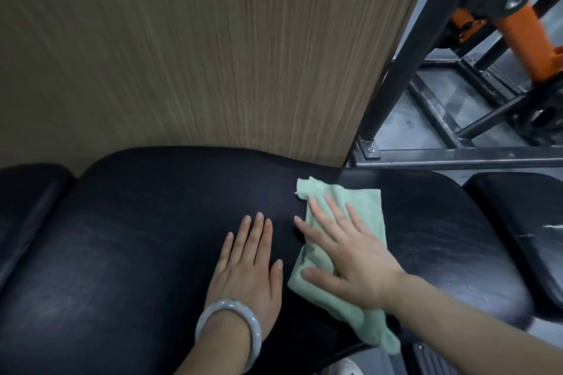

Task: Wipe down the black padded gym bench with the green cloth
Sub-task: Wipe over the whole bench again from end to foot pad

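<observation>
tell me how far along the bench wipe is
Done: hard to judge; faint streaks show on the black padded bench, but none clearly marks a wiped area. In hand: the right hand presses the green cloth flat on the pad's right half, while the left hand rests flat beside it. Left: probably the left half and the neighbouring pad with pale marks.
</observation>
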